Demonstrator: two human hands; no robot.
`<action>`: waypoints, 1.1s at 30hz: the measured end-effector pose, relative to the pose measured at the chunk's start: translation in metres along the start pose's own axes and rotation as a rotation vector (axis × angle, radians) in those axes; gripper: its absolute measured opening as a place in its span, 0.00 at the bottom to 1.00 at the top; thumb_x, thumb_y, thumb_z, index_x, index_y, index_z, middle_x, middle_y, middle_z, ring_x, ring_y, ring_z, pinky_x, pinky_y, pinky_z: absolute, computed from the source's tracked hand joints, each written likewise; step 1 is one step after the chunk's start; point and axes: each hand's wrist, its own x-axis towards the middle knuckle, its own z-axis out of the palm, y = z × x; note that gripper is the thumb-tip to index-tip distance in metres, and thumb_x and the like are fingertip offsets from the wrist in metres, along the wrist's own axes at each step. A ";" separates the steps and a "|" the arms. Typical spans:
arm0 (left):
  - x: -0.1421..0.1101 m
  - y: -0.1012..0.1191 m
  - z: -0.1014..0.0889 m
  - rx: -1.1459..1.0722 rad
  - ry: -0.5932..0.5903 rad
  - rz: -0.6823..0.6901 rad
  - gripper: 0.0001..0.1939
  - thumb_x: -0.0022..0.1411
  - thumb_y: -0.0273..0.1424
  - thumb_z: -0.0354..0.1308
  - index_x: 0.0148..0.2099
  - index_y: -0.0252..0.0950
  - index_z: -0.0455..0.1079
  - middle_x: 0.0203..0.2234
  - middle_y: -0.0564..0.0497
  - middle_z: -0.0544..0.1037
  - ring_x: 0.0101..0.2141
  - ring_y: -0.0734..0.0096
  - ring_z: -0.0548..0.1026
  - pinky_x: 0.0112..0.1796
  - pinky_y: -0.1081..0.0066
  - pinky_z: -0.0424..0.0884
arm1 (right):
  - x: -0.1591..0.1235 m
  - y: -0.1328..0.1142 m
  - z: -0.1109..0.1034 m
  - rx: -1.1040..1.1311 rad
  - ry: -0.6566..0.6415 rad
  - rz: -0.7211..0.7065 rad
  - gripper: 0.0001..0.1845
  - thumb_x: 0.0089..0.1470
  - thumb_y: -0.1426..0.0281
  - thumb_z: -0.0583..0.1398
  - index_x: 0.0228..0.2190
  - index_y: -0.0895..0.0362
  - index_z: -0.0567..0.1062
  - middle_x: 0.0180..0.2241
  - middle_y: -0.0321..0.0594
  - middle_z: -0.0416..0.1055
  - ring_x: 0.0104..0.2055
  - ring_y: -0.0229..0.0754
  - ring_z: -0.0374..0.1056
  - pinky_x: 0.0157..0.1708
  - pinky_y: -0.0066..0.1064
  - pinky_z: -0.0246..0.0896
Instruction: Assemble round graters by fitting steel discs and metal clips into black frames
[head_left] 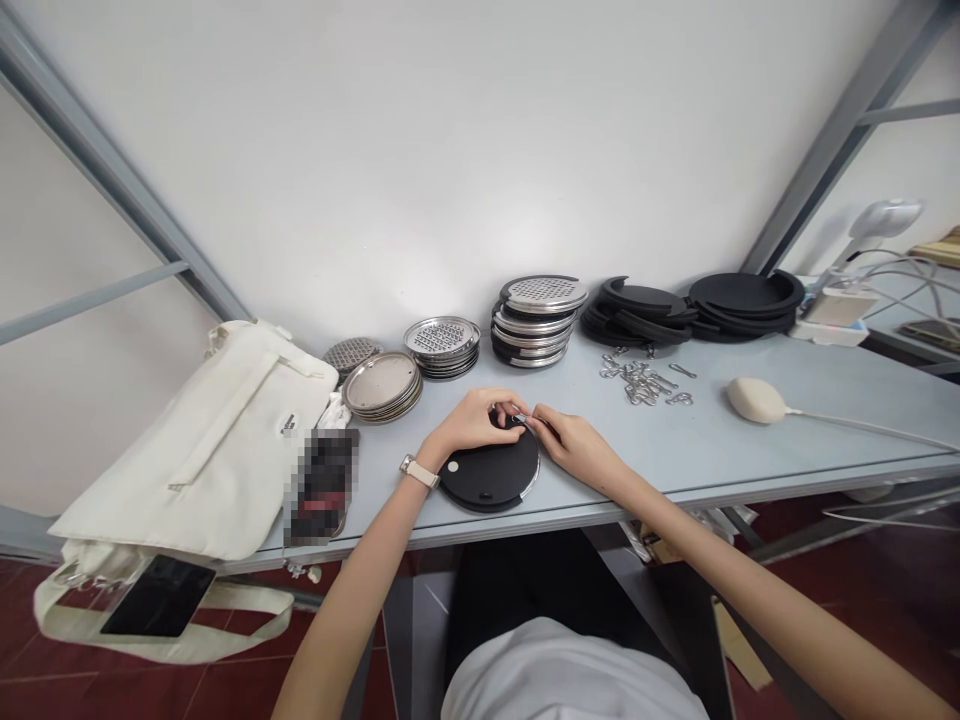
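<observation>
A flat black round disc (pixel 489 472) with a steel rim along its right side lies on the pale grey table (pixel 697 445), near the front edge. My left hand (pixel 469 420) grips the far edge of the disc from the left. My right hand (pixel 574 445) comes in from the right, its fingertips meeting the left fingers. A small metal piece (pixel 522 421) shows between the fingertips of my right hand, mostly hidden by my fingers. A white round dot (pixel 453 466) marks the disc's left side.
Stacks of perforated steel discs (pixel 540 308) and black rings (pixel 637 310) line the back of the table. A heap of metal clips (pixel 637 382) lies behind my hands. A cream bag (pixel 202 445), a pixelated object (pixel 321 487) and a corded beige bulb (pixel 754 400) are nearby.
</observation>
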 end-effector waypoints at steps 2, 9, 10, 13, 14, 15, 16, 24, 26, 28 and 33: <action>0.000 0.000 0.000 0.001 0.004 0.004 0.10 0.51 0.28 0.59 0.39 0.35 0.73 0.29 0.52 0.75 0.30 0.76 0.69 0.32 0.76 0.65 | 0.000 0.000 0.000 0.010 0.003 -0.001 0.13 0.63 0.63 0.45 0.29 0.53 0.61 0.23 0.36 0.67 0.24 0.39 0.63 0.27 0.27 0.51; 0.000 0.001 0.000 -0.002 -0.010 -0.028 0.11 0.51 0.28 0.59 0.40 0.34 0.73 0.30 0.52 0.75 0.31 0.75 0.70 0.33 0.76 0.66 | -0.001 0.000 0.000 0.054 0.016 -0.007 0.12 0.63 0.63 0.45 0.29 0.53 0.60 0.23 0.35 0.65 0.23 0.39 0.61 0.27 0.27 0.51; 0.000 0.001 0.000 -0.006 -0.011 -0.029 0.11 0.51 0.28 0.59 0.40 0.34 0.73 0.30 0.52 0.75 0.31 0.75 0.70 0.33 0.76 0.66 | -0.001 -0.001 0.000 0.060 0.016 -0.006 0.12 0.63 0.63 0.45 0.28 0.53 0.60 0.23 0.35 0.65 0.24 0.39 0.61 0.27 0.27 0.51; 0.000 0.000 0.000 -0.019 -0.005 -0.009 0.10 0.51 0.28 0.59 0.39 0.34 0.73 0.30 0.52 0.75 0.30 0.76 0.70 0.33 0.76 0.66 | -0.001 -0.001 -0.001 0.073 0.016 -0.005 0.12 0.63 0.63 0.46 0.28 0.53 0.60 0.23 0.35 0.65 0.24 0.39 0.61 0.27 0.27 0.51; 0.000 0.000 0.001 -0.020 -0.003 -0.002 0.10 0.51 0.28 0.59 0.39 0.34 0.72 0.30 0.52 0.75 0.31 0.76 0.70 0.33 0.76 0.66 | -0.001 -0.001 -0.001 0.076 0.017 -0.006 0.12 0.63 0.63 0.46 0.29 0.53 0.60 0.24 0.35 0.65 0.24 0.39 0.62 0.27 0.27 0.51; 0.000 -0.001 0.001 -0.020 -0.001 0.002 0.10 0.51 0.28 0.59 0.39 0.34 0.72 0.30 0.52 0.75 0.31 0.76 0.70 0.33 0.76 0.66 | -0.001 -0.001 -0.001 0.079 0.018 -0.007 0.12 0.63 0.63 0.46 0.29 0.53 0.60 0.24 0.35 0.65 0.24 0.39 0.62 0.27 0.27 0.51; 0.000 -0.001 0.001 -0.019 0.001 0.002 0.10 0.51 0.28 0.59 0.39 0.34 0.72 0.30 0.52 0.75 0.31 0.76 0.70 0.33 0.76 0.66 | 0.000 -0.001 -0.001 0.080 0.020 -0.008 0.12 0.63 0.63 0.46 0.29 0.53 0.60 0.24 0.35 0.65 0.24 0.39 0.62 0.27 0.28 0.51; 0.000 0.000 0.000 0.003 -0.006 0.004 0.10 0.52 0.27 0.59 0.39 0.35 0.73 0.31 0.52 0.75 0.32 0.75 0.71 0.34 0.75 0.66 | 0.000 -0.001 0.000 0.073 0.026 -0.011 0.12 0.62 0.64 0.46 0.29 0.53 0.61 0.23 0.36 0.66 0.24 0.39 0.61 0.27 0.27 0.51; 0.000 0.000 0.000 0.004 -0.006 0.010 0.10 0.52 0.27 0.59 0.39 0.35 0.73 0.31 0.52 0.75 0.32 0.75 0.70 0.34 0.75 0.66 | 0.000 -0.001 0.001 0.074 0.026 -0.015 0.12 0.63 0.64 0.46 0.29 0.53 0.61 0.24 0.36 0.66 0.24 0.39 0.62 0.27 0.27 0.51; 0.000 0.000 0.000 0.003 -0.007 0.015 0.10 0.52 0.27 0.58 0.39 0.34 0.72 0.31 0.52 0.75 0.32 0.75 0.70 0.34 0.75 0.66 | 0.000 0.000 0.001 0.074 0.026 -0.014 0.12 0.63 0.64 0.46 0.29 0.53 0.61 0.24 0.36 0.66 0.24 0.39 0.62 0.27 0.27 0.51; 0.000 0.000 0.001 0.002 -0.002 0.024 0.10 0.52 0.27 0.58 0.39 0.34 0.73 0.32 0.52 0.75 0.31 0.75 0.70 0.33 0.75 0.66 | -0.001 -0.001 0.000 0.074 0.024 -0.013 0.12 0.62 0.63 0.45 0.29 0.53 0.61 0.23 0.36 0.66 0.24 0.39 0.62 0.27 0.27 0.51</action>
